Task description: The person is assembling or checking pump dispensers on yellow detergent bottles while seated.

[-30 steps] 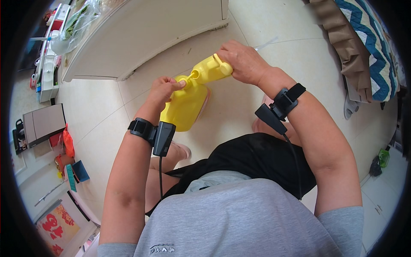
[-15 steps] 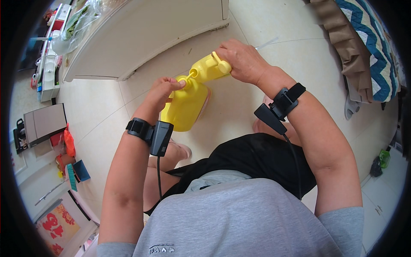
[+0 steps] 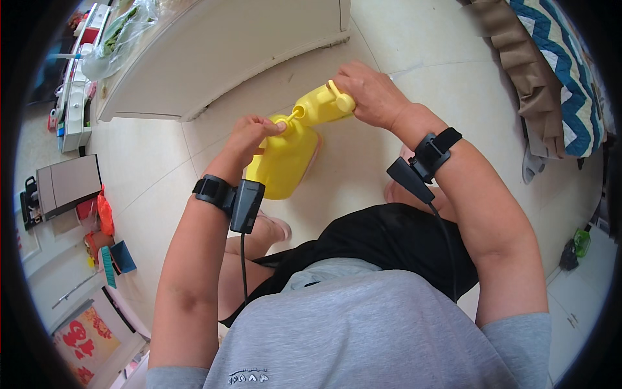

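My left hand point(image 3: 251, 136) is closed at the neck of a large yellow plastic jug point(image 3: 280, 167), with the thumb on top near its mouth. The jug is above the floor between my feet and the counter. In my right hand point(image 3: 370, 94) is a smaller yellow plastic bottle point(image 3: 319, 106), gripped at its far right end and tipped sideways. A round yellow knob or cap point(image 3: 345, 102) shows beside my right fingers. The small bottle's open mouth points at the jug's neck, and a thin yellow strand spans the two. I cannot tell whether it is liquid.
A white cabinet point(image 3: 233, 58) with a curved base stands just ahead. Far right is a bed or seat with a zigzag cover point(image 3: 570, 91) and brown skirt. To the left are a grey box-shaped thing point(image 3: 68, 185), an orange bag point(image 3: 104, 214) and a blue dustpan point(image 3: 123, 257).
The small bottle and both hands have shifted slightly to the right. The jug has moved a little with them, and both grips are unchanged.
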Available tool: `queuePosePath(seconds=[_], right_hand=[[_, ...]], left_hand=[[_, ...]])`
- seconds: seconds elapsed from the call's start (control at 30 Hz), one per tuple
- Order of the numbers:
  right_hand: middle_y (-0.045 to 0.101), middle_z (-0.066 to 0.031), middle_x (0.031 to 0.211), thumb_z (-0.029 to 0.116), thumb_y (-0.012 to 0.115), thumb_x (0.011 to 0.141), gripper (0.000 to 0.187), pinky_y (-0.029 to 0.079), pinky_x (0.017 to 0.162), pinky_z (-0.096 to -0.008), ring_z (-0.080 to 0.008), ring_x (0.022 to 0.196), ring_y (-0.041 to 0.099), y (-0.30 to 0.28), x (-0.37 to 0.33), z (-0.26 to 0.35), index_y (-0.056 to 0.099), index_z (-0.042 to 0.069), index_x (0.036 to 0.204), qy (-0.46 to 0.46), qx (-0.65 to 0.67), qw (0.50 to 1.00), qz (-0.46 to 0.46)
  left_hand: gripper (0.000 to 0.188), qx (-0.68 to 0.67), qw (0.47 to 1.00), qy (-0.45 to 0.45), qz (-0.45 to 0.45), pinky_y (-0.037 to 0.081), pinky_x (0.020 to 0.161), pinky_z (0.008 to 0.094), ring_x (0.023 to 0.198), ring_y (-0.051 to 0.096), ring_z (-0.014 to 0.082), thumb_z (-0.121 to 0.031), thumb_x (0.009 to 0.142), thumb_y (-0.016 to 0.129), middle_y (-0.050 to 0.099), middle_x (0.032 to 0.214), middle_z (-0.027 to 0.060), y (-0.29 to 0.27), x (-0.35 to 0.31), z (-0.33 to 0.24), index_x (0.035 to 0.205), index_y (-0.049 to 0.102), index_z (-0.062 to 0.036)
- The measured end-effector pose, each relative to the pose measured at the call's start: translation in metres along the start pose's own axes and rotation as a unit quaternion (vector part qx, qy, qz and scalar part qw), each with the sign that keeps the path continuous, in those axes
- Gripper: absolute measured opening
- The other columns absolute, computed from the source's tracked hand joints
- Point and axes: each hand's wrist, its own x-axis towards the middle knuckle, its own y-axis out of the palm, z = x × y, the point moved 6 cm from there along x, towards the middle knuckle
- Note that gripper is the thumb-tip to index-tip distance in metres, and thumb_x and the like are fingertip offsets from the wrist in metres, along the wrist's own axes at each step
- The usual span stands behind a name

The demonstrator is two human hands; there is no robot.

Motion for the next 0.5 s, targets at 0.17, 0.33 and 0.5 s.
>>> queuePosePath(seconds=[0.17, 0.33, 0.5], right_hand=[[0.057, -0.0074, 0.094, 0.007, 0.063, 0.072, 0.017, 0.049, 0.074, -0.0402, -0.0296, 0.094, 0.055, 0.005, -0.004, -0.006, 0.059, 0.009, 0.088, 0.018, 0.030, 0.999, -0.008], [0.057, -0.0067, 0.094, 0.007, 0.063, 0.072, 0.018, 0.049, 0.075, -0.0400, -0.0287, 0.095, 0.055, 0.005, -0.002, -0.005, 0.058, 0.009, 0.089, 0.017, 0.027, 0.999, -0.011], [0.057, -0.0071, 0.094, 0.007, 0.063, 0.072, 0.017, 0.049, 0.075, -0.0403, -0.0288, 0.095, 0.055, 0.001, -0.003, -0.004, 0.058, 0.008, 0.088, 0.007, 0.022, 1.000, -0.016]], left_hand=[[0.036, -0.009, 0.999, -0.015, 0.045, 0.041, 0.083, 0.0434, 0.097, 0.052, 0.0226, -0.031, 0.075, 0.075, 0.057, 0.098, 0.0096, 0.003, -0.007, -0.006, 0.092, 0.055, -0.0069], [0.033, -0.016, 1.000, -0.004, 0.000, 0.041, 0.082, 0.0437, 0.092, 0.053, 0.0229, -0.029, 0.072, 0.075, 0.058, 0.092, 0.0080, 0.001, -0.003, -0.001, 0.087, 0.055, -0.0077], [0.029, -0.026, 0.999, 0.004, -0.022, 0.042, 0.068, 0.0367, 0.073, 0.052, 0.0188, -0.023, 0.070, 0.077, 0.055, 0.077, 0.0037, 0.003, 0.000, -0.002, 0.081, 0.053, -0.0094]])
